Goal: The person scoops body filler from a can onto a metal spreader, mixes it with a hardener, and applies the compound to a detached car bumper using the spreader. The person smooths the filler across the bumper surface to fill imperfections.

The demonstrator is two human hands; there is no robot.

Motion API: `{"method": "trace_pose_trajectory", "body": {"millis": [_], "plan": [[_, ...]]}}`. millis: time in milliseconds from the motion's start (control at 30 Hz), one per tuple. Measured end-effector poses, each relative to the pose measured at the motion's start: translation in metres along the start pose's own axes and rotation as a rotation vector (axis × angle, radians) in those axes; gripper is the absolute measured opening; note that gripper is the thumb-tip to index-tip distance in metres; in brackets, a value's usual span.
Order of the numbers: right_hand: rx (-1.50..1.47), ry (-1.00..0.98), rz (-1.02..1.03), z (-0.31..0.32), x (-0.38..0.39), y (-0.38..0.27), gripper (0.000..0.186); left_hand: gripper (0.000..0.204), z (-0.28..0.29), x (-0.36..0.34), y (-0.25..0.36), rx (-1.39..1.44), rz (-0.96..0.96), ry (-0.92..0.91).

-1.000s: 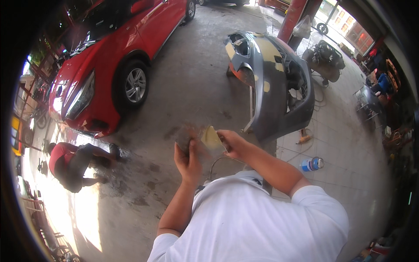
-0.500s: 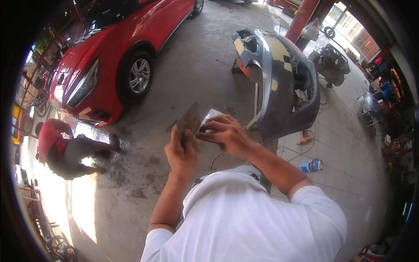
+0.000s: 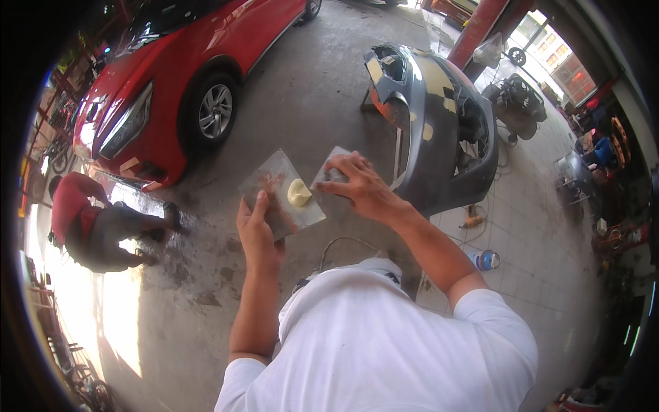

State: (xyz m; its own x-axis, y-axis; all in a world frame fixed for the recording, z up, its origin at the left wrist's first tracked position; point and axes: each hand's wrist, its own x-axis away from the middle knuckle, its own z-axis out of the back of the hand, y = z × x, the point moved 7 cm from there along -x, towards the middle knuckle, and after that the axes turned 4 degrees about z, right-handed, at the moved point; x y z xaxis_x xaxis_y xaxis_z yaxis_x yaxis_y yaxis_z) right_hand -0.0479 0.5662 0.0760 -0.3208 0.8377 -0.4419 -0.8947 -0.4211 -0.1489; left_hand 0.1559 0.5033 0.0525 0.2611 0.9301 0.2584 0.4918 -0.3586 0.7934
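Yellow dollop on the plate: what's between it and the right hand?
Head view: part of the flat grey tool held by the right hand lies between that hand and the yellow dollop. Can't tell whether tool and dollop touch.

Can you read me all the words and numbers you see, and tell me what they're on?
None can be read.
Blue-and-white can: any print is too small and blurred to read.
Square plate with pale yellow paste: no lettering shows.
Gray car bumper: no lettering I can make out.
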Motion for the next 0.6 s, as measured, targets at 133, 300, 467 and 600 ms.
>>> {"method": "trace_pose_trajectory", "body": {"millis": [133,300,467,600], "plan": [[-0.017,0.025,-0.001,0.015,0.009,-0.011,0.062,0.024,0.007,0.013,0.023,-0.423,-0.502,0.086],[-0.143,0.061,0.161,0.002,0.01,-0.073,0.06,0.022,-0.006,0.025,0.042,-0.664,-0.692,0.196],[-0.133,0.145,0.064,0.033,-0.004,-0.076,0.058,0.021,-0.007,0.038,0.052,-0.899,-0.744,0.155],[-0.147,0.194,0.104,0.021,-0.003,-0.073,0.067,0.02,-0.023,0.044,0.058,-0.855,-0.834,0.095]]}}
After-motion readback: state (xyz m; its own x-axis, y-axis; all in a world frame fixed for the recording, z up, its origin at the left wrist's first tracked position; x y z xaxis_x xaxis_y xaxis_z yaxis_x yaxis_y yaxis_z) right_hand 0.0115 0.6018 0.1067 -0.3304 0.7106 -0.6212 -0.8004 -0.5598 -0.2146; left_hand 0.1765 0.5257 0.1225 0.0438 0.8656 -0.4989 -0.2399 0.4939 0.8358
